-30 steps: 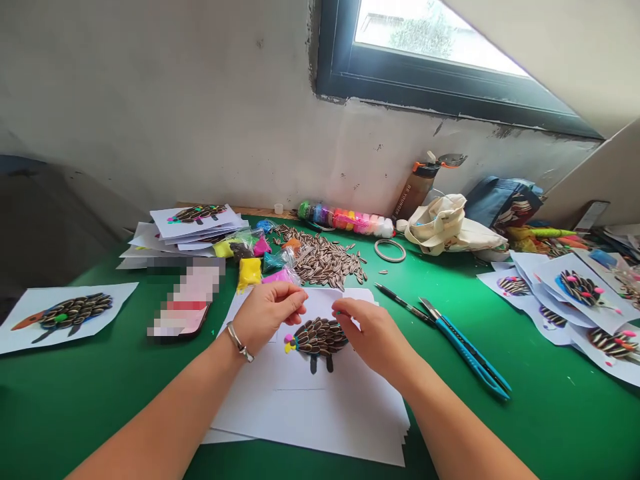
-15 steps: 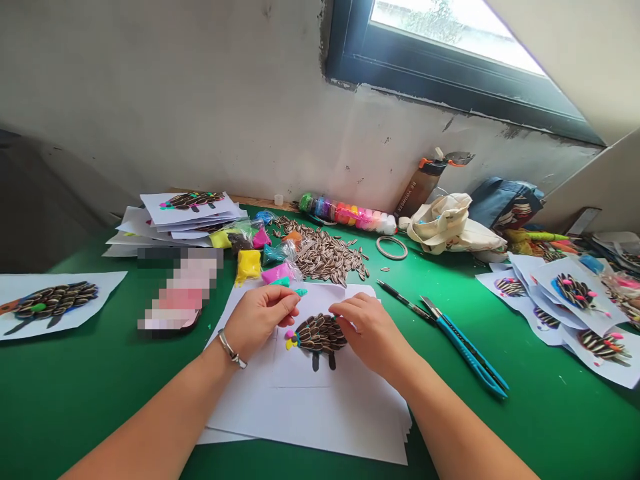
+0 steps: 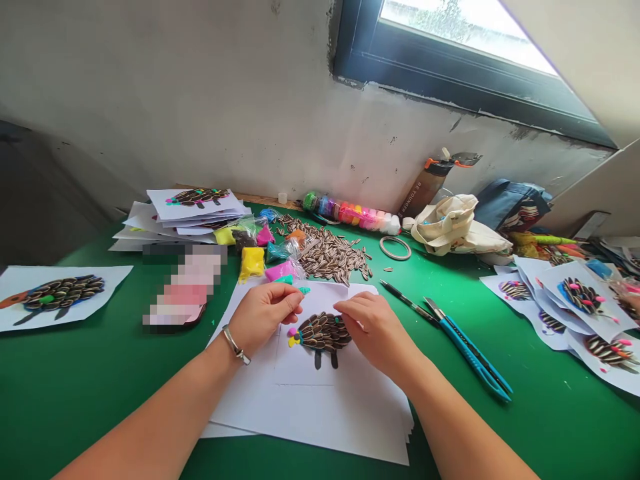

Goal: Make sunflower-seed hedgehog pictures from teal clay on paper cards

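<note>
Two bare hands met over a hedgehog-shaped collage of striped sunflower seeds (image 3: 323, 331), which lay on the top sheet of a white paper stack (image 3: 320, 413) on the green counter (image 3: 75, 380). The left hand (image 3: 265, 313) held its fingertips pinched narrow beside a small teal clay bit (image 3: 303, 291); what they gripped could not be told. The right hand (image 3: 375, 327) curled its fingertips onto the collage's rear edge, their contents hidden. With seed body, dark legs and pink-yellow snout in place, little appeared left.
</note>
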Tool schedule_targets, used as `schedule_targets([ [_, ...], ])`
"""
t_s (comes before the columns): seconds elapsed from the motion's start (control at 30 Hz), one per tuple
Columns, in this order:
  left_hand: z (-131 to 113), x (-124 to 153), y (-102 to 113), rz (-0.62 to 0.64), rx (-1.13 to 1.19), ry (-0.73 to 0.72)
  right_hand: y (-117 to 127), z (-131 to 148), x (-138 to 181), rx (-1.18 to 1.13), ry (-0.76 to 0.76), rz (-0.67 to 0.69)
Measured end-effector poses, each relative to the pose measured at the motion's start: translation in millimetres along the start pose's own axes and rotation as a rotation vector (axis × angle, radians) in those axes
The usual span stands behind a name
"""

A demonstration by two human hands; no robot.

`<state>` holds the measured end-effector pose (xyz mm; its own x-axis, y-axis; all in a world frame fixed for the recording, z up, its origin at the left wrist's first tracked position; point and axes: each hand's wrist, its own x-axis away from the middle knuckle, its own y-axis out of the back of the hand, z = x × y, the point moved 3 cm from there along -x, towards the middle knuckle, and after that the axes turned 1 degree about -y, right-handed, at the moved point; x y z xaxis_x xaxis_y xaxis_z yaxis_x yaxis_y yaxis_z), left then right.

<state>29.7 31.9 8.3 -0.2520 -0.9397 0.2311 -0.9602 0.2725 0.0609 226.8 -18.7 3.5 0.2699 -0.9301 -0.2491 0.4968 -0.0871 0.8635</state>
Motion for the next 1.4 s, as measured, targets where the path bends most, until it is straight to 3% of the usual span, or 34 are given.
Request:
schedule_targets([
  [0.1,-0.2,-0.2,0.1,0.004,0.005,0.008,4.2,-3.4,1.7,-0.020,-0.005,-0.038],
  [0.33,-0.2,-0.2,-1.0,0.031,-0.002,0.017,1.1,-3.0,2.4,0.026,0.011,0.020],
  [0.57,-1.7,2.3,-4.0,0.057,0.016,0.042,3.7,-6.5,2.0,-0.023,-0.006,-0.048],
  [1.13,5.0,0.5,-7.6,0.099,0.006,0.039,-1.1,-0.1,1.4,-0.033,0.094,0.008],
  [1.4,5.1,0.1,-8.7,0.112,-0.004,0.023,-2.3,3.1,0.2,-0.027,0.070,-0.001],
])
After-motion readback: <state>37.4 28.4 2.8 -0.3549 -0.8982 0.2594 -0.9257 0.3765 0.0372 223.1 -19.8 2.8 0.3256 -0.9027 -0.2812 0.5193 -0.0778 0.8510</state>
